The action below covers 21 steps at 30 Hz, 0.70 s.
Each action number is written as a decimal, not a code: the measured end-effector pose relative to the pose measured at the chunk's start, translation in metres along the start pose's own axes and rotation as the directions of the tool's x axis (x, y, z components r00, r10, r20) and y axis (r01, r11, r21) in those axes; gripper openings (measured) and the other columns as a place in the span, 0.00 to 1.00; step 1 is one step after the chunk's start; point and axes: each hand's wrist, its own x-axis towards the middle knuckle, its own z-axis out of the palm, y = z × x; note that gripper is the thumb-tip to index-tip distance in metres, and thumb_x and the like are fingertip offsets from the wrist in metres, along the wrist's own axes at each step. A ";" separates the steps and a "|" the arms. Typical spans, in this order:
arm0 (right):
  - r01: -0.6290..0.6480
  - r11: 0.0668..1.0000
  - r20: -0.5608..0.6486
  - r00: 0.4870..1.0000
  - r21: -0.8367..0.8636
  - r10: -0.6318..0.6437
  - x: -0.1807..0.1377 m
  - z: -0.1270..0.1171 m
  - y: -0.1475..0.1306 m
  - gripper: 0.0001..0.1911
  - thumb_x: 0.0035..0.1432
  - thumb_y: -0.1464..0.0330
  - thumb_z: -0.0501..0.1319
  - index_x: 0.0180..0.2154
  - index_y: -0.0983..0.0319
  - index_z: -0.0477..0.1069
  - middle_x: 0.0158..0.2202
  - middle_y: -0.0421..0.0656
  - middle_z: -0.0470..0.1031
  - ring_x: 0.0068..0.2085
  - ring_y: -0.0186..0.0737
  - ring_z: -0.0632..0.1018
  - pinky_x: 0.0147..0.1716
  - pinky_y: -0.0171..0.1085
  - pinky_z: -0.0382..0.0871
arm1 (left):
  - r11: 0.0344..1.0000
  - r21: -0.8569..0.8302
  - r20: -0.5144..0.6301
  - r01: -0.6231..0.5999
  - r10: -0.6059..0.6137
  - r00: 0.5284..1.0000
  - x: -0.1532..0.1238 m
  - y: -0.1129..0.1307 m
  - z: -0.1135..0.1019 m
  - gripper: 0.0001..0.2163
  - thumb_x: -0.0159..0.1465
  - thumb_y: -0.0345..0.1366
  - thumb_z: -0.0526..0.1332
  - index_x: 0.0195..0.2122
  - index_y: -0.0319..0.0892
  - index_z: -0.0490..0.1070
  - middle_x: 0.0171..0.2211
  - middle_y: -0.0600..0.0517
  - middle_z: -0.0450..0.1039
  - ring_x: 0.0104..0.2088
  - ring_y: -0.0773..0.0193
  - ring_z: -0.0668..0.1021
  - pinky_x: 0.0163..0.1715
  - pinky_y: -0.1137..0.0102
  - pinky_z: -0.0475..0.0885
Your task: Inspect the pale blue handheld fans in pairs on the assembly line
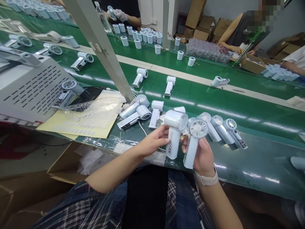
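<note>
My left hand (160, 138) is closed round a pale blue handheld fan (173, 144) with dark lettering on its handle. Beside it, my right hand (205, 157) grips a second handheld fan (191, 152), its round clear-looking front turned towards me. Both fans are upright over the bench's near edge, heads close together. Just right of them lie several more fans (221, 132) in a slanted row. To the left of my hands, several other fans (135, 116) rest near a white cable, some showing bare inner parts in their handles.
A green conveyor belt (202, 95) carries spaced-out fans beyond the bench. A metal post (100, 47) rises at left, near a vented white machine (33, 86) and a yellow sheet (95, 127) under plastic film. Co-workers sit across, near white cylinders (149, 38) and cartons (207, 27).
</note>
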 end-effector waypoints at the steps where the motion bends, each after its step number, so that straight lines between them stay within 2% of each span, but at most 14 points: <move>1: 0.012 1.000 -0.004 1.000 -0.014 -0.012 -0.001 -0.002 0.000 0.15 0.59 0.55 0.66 0.42 0.57 0.74 0.30 0.42 0.75 0.29 0.42 0.76 0.22 0.38 0.72 | 1.000 0.021 -0.002 -0.007 0.007 1.000 0.000 0.000 0.000 0.21 0.62 0.37 0.69 0.54 0.41 0.68 0.44 0.45 0.80 0.44 0.55 0.82 0.45 0.62 0.74; 3: 0.041 0.999 -0.043 0.998 -0.028 -0.042 -0.002 -0.004 -0.001 0.15 0.59 0.55 0.66 0.43 0.56 0.74 0.33 0.43 0.77 0.30 0.44 0.77 0.24 0.41 0.75 | 0.999 0.048 0.000 -0.007 0.007 1.000 0.001 0.001 0.000 0.21 0.61 0.37 0.70 0.54 0.41 0.68 0.44 0.44 0.80 0.44 0.56 0.82 0.44 0.64 0.75; 8: 0.102 0.994 -0.195 0.976 0.034 -0.093 -0.001 -0.006 -0.002 0.18 0.59 0.59 0.65 0.51 0.52 0.72 0.41 0.43 0.79 0.38 0.48 0.80 0.37 0.50 0.79 | 0.999 0.048 0.004 -0.001 0.001 1.000 0.004 0.001 0.000 0.25 0.57 0.40 0.75 0.51 0.42 0.66 0.48 0.43 0.79 0.41 0.58 0.83 0.40 0.67 0.76; 13: 0.057 0.998 -0.221 0.974 0.029 -0.049 0.001 -0.007 0.004 0.21 0.63 0.59 0.63 0.57 0.50 0.69 0.38 0.42 0.82 0.37 0.49 0.83 0.36 0.50 0.79 | 0.998 0.058 0.001 0.012 -0.012 1.000 0.005 0.000 0.000 0.27 0.55 0.43 0.76 0.49 0.42 0.65 0.49 0.42 0.79 0.41 0.56 0.84 0.41 0.64 0.78; 17: 0.031 1.000 -0.239 0.971 -0.003 -0.031 0.001 -0.007 0.011 0.18 0.63 0.59 0.63 0.54 0.52 0.71 0.37 0.43 0.83 0.36 0.49 0.83 0.35 0.50 0.80 | 0.998 0.065 -0.008 0.022 -0.022 1.000 0.006 -0.001 -0.001 0.27 0.55 0.46 0.76 0.49 0.42 0.66 0.45 0.44 0.81 0.40 0.57 0.84 0.42 0.63 0.78; 21: -0.008 1.000 -0.217 0.976 0.029 0.014 0.001 -0.006 0.013 0.14 0.62 0.61 0.63 0.50 0.55 0.73 0.37 0.43 0.84 0.37 0.50 0.84 0.36 0.50 0.81 | 0.994 0.101 -0.057 0.043 -0.038 0.998 0.006 -0.002 -0.003 0.25 0.57 0.49 0.73 0.47 0.41 0.66 0.42 0.45 0.81 0.38 0.58 0.84 0.38 0.65 0.78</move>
